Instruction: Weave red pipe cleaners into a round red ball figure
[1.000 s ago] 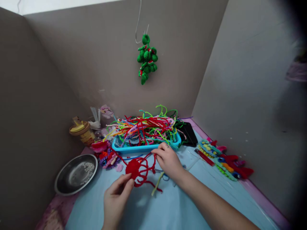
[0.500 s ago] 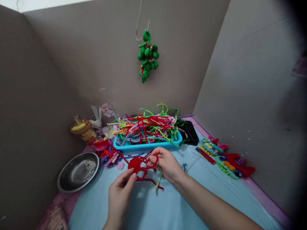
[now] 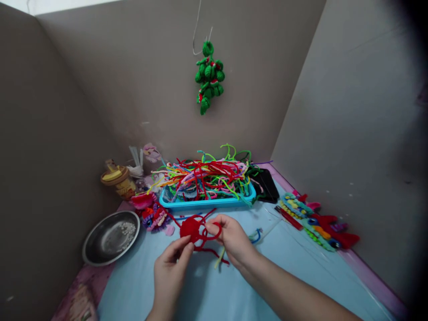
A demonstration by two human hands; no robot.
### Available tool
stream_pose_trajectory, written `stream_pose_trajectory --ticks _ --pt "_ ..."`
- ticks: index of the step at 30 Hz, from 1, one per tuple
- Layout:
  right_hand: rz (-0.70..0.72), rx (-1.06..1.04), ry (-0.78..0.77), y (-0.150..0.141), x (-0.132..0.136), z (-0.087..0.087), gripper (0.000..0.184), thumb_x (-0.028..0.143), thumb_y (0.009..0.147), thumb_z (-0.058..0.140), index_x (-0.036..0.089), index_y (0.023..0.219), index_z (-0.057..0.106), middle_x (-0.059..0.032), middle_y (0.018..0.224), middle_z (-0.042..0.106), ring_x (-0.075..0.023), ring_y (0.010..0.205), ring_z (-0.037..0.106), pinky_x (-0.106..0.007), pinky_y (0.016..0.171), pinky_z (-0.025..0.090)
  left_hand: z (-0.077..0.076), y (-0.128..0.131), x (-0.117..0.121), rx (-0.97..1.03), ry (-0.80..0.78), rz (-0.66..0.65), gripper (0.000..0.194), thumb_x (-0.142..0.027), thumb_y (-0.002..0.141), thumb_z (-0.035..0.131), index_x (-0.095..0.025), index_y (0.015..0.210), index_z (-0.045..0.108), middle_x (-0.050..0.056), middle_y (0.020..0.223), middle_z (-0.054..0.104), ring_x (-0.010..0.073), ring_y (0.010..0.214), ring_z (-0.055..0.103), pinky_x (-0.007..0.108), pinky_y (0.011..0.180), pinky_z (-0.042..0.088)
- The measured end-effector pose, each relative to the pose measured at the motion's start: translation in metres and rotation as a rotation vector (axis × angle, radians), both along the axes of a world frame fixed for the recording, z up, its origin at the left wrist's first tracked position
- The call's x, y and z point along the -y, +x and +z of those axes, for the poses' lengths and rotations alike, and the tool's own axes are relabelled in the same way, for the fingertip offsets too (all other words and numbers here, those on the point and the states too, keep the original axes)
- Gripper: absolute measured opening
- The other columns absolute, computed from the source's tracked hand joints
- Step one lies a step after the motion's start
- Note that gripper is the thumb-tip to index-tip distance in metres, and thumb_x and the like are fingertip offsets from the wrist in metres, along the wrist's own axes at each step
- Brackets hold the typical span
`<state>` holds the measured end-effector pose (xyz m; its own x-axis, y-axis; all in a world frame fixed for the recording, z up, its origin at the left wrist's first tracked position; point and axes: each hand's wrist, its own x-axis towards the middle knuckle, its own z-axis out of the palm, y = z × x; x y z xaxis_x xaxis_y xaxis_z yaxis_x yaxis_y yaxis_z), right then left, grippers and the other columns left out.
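A red pipe-cleaner piece, a wound ball with loose stems, is held over the light blue table cover. My left hand pinches the ball's lower edge. My right hand is closed on a red stem bent into a loop beside the ball. A pale yellow stem lies under the piece, by my right wrist. Just behind stands a blue tray heaped with pipe cleaners of many colours.
A metal bowl with small beads sits at the left. Finished chenille figures lie along the right edge, others left of the tray. A black phone lies beside the tray. A green ornament hangs on the back board.
My right hand has drawn back from the tray's front edge and taken hold of a red stem, bending it into a loop. Both hands have lifted the red piece slightly.
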<state>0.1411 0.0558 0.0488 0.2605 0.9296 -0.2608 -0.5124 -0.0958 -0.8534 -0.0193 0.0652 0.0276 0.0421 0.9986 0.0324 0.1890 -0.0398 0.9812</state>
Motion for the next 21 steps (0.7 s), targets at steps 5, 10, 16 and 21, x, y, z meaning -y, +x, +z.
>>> stream_pose_trajectory --ticks 5,10,16,21 --pt "-0.012 -0.039 -0.110 -0.0056 0.0026 -0.0007 0.025 0.027 0.051 0.074 0.015 0.053 0.053 0.0083 0.040 0.041 -0.0026 0.039 0.027 -0.020 0.040 0.016 -0.0023 -0.0017 0.0038 -0.125 0.261 -0.073 0.018 -0.031 0.072 0.067 -0.020 0.087 0.072 0.003 0.076 0.067 0.0142 0.066 0.060 0.023 0.060 0.046" --pt "-0.011 -0.140 -0.215 -0.0044 0.0029 -0.0021 0.023 0.025 0.051 0.073 0.015 0.056 0.052 0.0075 0.043 0.042 -0.0033 0.038 0.031 -0.019 0.037 0.017 -0.0021 -0.0012 0.0055 -0.175 0.490 -0.118 0.016 -0.021 0.075 0.065 -0.024 0.090 0.070 0.001 0.075 0.066 0.0129 0.067 0.058 0.021 0.058 0.045" --pt "0.001 -0.219 -0.310 -0.0051 0.0028 -0.0033 0.020 0.021 0.050 0.070 0.015 0.057 0.052 0.0068 0.044 0.043 -0.0052 0.042 0.036 -0.017 0.037 0.020 -0.0011 -0.0027 0.0042 -0.204 0.603 -0.158 0.021 -0.015 0.075 0.064 -0.024 0.093 0.069 0.001 0.076 0.067 0.0131 0.068 0.058 0.022 0.060 0.046" --pt "0.091 -0.057 -0.226 -0.0105 0.0062 -0.0034 0.019 0.022 0.049 0.067 0.016 0.050 0.049 0.0081 0.038 0.039 -0.0034 0.037 0.028 -0.020 0.039 0.015 0.0011 -0.0029 0.0028 -0.196 0.625 -0.135 0.020 -0.015 0.075 0.065 -0.025 0.092 0.070 0.000 0.075 0.067 0.0131 0.067 0.059 0.022 0.061 0.047"
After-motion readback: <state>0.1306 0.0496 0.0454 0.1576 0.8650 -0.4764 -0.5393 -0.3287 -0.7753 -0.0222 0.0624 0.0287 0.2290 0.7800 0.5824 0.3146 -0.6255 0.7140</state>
